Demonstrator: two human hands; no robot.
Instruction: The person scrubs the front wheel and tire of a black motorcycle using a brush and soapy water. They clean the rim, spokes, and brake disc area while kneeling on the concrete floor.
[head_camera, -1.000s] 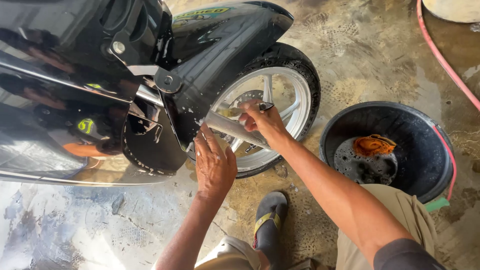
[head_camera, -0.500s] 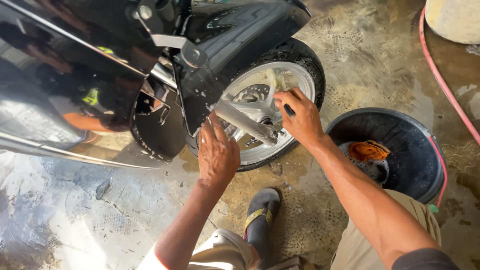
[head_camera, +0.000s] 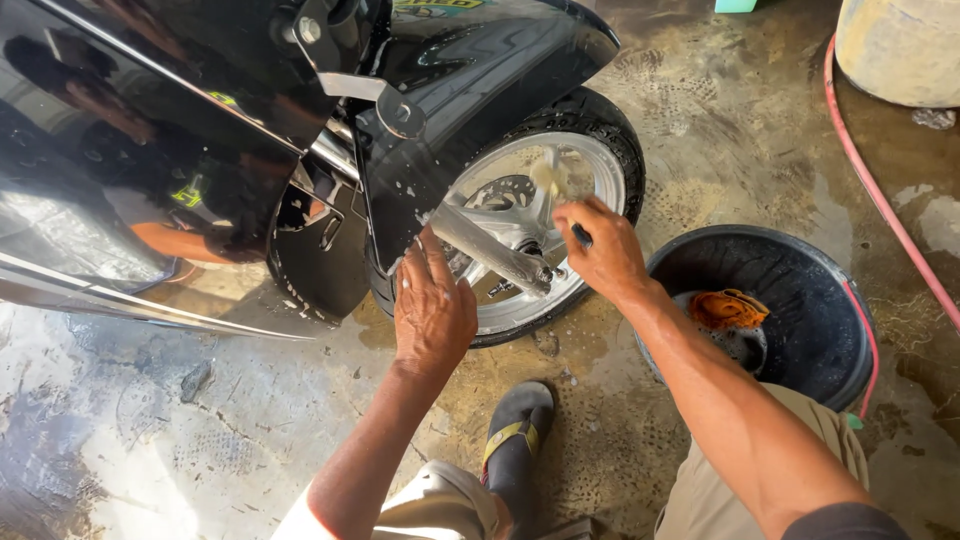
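Observation:
A black scooter stands in front of me, its front wheel (head_camera: 600, 165) with a silver rim and black tyre under a glossy black mudguard (head_camera: 480, 75). My left hand (head_camera: 432, 305) lies flat against the lower tyre and rim, beside the silver fork leg (head_camera: 490, 250). My right hand (head_camera: 600, 250) grips the dark handle of a small brush (head_camera: 549, 178), whose pale blurred head sits on the rim's spokes. Soap flecks dot the mudguard and rim.
A black rubber basin (head_camera: 800, 270) with an orange cloth (head_camera: 727, 308) in it stands at my right knee. A red hose (head_camera: 880, 190) runs along the wet concrete floor. A pale drum (head_camera: 900, 45) stands at the top right. My sandalled foot (head_camera: 515, 430) rests below the wheel.
My right hand has moved up along the rim with the brush, and my left hand has slid lower on the wheel. The view has shifted closer to the wheel.

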